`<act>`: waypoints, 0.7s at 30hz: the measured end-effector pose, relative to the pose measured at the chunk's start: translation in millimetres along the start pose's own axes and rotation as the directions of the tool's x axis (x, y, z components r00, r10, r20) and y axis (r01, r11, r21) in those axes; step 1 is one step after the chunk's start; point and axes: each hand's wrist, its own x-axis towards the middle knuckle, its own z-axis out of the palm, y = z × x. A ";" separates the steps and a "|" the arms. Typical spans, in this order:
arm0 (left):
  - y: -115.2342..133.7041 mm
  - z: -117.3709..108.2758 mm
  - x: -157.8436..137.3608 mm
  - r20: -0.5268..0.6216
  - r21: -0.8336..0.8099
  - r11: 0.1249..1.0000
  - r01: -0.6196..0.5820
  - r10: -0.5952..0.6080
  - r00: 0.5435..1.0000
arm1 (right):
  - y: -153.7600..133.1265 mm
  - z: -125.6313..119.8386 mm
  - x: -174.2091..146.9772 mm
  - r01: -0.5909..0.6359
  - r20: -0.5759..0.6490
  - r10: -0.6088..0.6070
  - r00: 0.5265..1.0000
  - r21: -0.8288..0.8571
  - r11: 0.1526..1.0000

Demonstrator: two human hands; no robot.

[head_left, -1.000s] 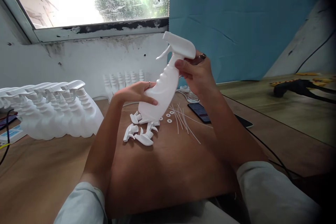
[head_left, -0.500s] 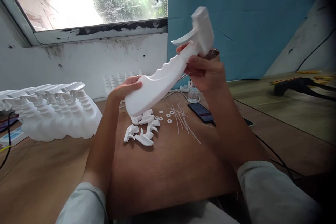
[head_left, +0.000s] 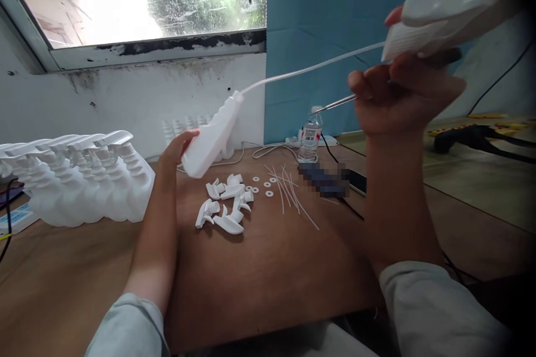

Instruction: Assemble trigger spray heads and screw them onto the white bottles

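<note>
My left hand (head_left: 176, 148) grips the lower end of a white plastic spray bottle (head_left: 213, 136), tilted with its neck up to the right. Raised at the right, my right hand (head_left: 406, 92) is closed on a white trigger spray head (head_left: 452, 14). From the head's ribbed collar a thin white dip tube (head_left: 310, 70) runs to the bottle's mouth; its far end is at or inside the neck. A thin metal rod (head_left: 337, 103), part of a tool with a dark handle, is also held in my right hand. Its kind is not clear.
White spray heads (head_left: 228, 223), washers (head_left: 268, 193) and loose thin tubes (head_left: 293, 192) lie on the brown table (head_left: 259, 290). Many white bottles (head_left: 84, 189) stand at the left. A clear water bottle (head_left: 309, 142), cables and a blurred-out phone (head_left: 322, 179) are behind.
The spray head has come off the bottle neck, drawn up and right by my right hand, exposing the dip tube. The bottle in my left hand has moved slightly left and tipped more upright.
</note>
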 end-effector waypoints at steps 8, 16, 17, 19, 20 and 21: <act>-36.8 76.7 60.4 -0.201 0.246 0.967 -0.061 0.113 0.973 | -9.3 -22.8 0.5 0.145 -0.009 -0.149 0.989 -0.172 0.974; -76.8 127.9 89.9 -0.356 0.567 0.814 0.125 0.105 0.929 | -11.0 -25.5 4.7 0.189 0.043 -0.184 0.982 -0.150 0.970; -78.7 130.1 91.7 -0.358 0.587 0.797 0.138 0.103 0.928 | -11.0 -26.3 5.0 0.193 0.057 -0.186 0.981 -0.148 0.970; -80.7 133.4 95.2 -0.361 0.622 0.766 0.161 0.098 0.928 | -11.1 -27.4 5.1 0.189 0.069 -0.180 0.981 -0.145 0.971; -80.9 134.5 97.1 -0.360 0.637 0.751 0.171 0.095 0.928 | -11.1 -27.6 5.1 0.181 0.062 -0.174 0.983 -0.148 0.972; -80.7 135.3 99.3 -0.358 0.651 0.737 0.180 0.089 0.929 | -11.2 -27.6 5.1 0.172 0.052 -0.166 0.985 -0.151 0.973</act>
